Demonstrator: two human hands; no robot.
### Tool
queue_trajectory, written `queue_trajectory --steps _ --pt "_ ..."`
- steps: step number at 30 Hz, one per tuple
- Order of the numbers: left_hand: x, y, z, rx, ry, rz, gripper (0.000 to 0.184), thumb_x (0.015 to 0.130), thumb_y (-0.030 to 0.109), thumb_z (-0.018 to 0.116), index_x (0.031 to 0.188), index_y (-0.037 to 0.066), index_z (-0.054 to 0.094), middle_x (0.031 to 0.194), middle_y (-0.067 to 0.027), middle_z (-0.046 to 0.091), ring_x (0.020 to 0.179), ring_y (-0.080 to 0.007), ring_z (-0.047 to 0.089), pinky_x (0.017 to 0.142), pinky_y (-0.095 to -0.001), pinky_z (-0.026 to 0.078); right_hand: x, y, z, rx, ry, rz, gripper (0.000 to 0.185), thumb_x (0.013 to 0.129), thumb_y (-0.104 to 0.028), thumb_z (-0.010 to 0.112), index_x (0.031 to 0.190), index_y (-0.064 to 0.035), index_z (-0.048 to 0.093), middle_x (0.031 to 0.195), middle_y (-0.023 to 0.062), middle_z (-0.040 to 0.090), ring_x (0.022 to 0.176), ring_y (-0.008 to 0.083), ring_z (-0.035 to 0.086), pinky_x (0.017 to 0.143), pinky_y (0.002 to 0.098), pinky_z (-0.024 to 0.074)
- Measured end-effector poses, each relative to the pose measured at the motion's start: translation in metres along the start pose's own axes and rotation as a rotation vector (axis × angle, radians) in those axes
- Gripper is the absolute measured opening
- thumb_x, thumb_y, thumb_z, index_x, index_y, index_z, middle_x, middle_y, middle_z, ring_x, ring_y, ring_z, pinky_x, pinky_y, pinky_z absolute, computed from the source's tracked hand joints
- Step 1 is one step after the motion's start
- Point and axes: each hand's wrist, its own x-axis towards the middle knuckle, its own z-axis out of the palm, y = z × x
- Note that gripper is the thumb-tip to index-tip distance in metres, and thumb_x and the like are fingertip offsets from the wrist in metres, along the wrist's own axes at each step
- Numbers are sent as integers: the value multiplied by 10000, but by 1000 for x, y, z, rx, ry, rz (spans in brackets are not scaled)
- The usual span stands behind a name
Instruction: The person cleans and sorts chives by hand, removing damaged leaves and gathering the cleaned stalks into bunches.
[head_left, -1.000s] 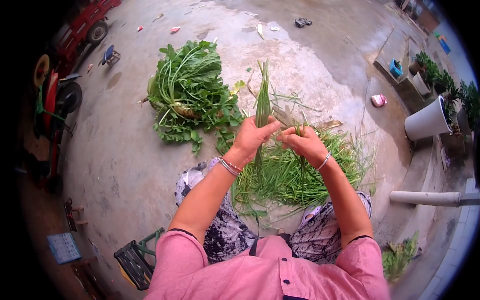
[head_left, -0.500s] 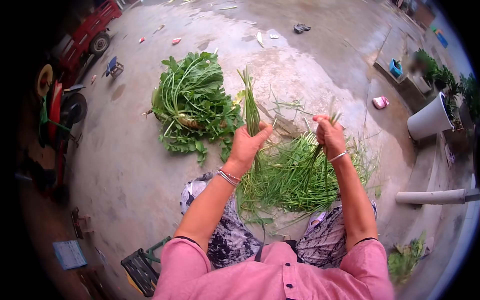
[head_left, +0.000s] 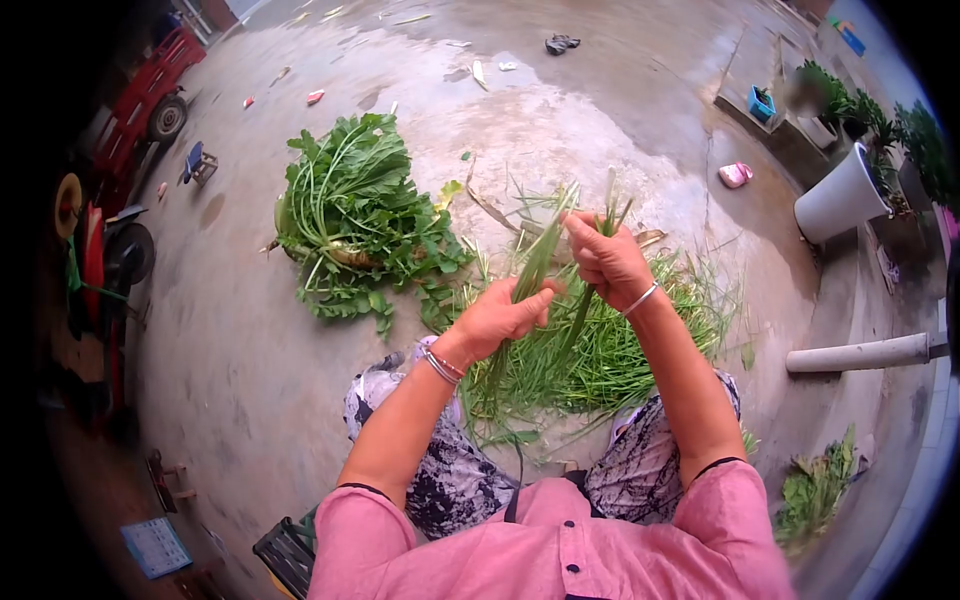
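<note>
My left hand (head_left: 500, 320) is closed around an upright bunch of long, thin green chives (head_left: 541, 254), its tips leaning right. Close beside its top is my right hand (head_left: 610, 262), also closed, with a smaller bundle of chives (head_left: 579, 325) whose ends stick out above the fist and whose leaves hang below. The right fingertips meet the upper end of the left bunch; whether they grip it is unclear. Under both hands, a loose pile of chives (head_left: 640, 355) lies on the concrete between my knees.
Large leafy greens with pale roots (head_left: 365, 190) lie left of the pile. A red cart (head_left: 150, 95) and small stool (head_left: 199, 164) stand farther left. On the right are a white planter (head_left: 843, 197), a pale pipe (head_left: 858, 353), a pink-white packet (head_left: 735, 175) and discarded leaves (head_left: 815, 492).
My right hand has moved left and slightly up, bringing its bundle to the top of the left bunch. My left hand has lowered a little, and its bunch now tilts right.
</note>
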Motion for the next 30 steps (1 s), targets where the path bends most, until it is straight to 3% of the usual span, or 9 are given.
queue_trajectory --steps 3,7,9,14,18,21,24,28,30 --pt "1 -1 0 10 -66 20 332 919 270 475 1138 24 514 695 0 523 502 -36 387 436 -166 302 2 5 3 -96 148 -24 129 821 -167 635 840 -82 540 526 -106 349 382 5 246 345 186 158" --pt "2 2 -3 -142 77 12 396 934 332 414 1147 9 497 782 -57 578 579 -80 510 507 -195 423 2 -1 1 -165 242 -52 121 821 -163 633 837 -79 548 534 -98 366 380 4 251 342 183 165" --pt "2 2 -13 -193 138 6 383 939 330 396 1131 16 502 841 -92 596 672 -126 580 590 -237 486 1 -6 -6 -137 278 -104 215 759 -193 679 815 -25 558 571 -40 451 404 20 313 345 147 275" --pt "-3 3 -31 -224 230 46 314 942 302 395 1060 44 529 874 -109 603 770 -188 609 665 -298 503 -1 -15 -25 -100 267 -168 189 764 -182 671 807 -35 560 566 -41 438 407 15 304 333 149 261" --pt "-13 12 -65 -205 336 243 252 934 279 410 914 59 532 965 -115 622 883 -221 602 778 -376 484 -5 -27 -45 37 293 -241 162 786 -188 656 803 -55 565 594 -37 472 405 16 295 336 154 245" --pt "-30 28 -79 -275 619 352 255 933 271 417 878 49 529 921 -130 613 891 -241 603 760 -355 497 -6 -34 -62 103 304 -298 173 797 -213 653 825 -66 566 649 -34 505 410 15 302 339 164 223" --pt "-37 26 -101 -289 736 433 256 931 277 431 895 44 531 791 -67 583 668 -144 551 567 -255 457 -9 -37 -67 95 327 -312 178 786 -211 666 824 -73 560 665 -31 514 411 14 303 342 166 218" --pt "-38 29 -91 -266 756 431 286 929 304 436 906 35 531 664 -6 494 542 -72 417 472 -205 347 -6 -32 -65 39 333 -330 190 766 -223 687 773 -84 558 589 -46 473 405 18 299 347 170 220" --pt "-35 28 -80 -187 627 487 302 913 323 472 917 27 530 602 34 410 495 -44 335 434 -180 261 -5 -27 -60 -19 337 -313 179 793 -218 663 784 -84 546 622 -42 470 405 13 288 349 173 209"
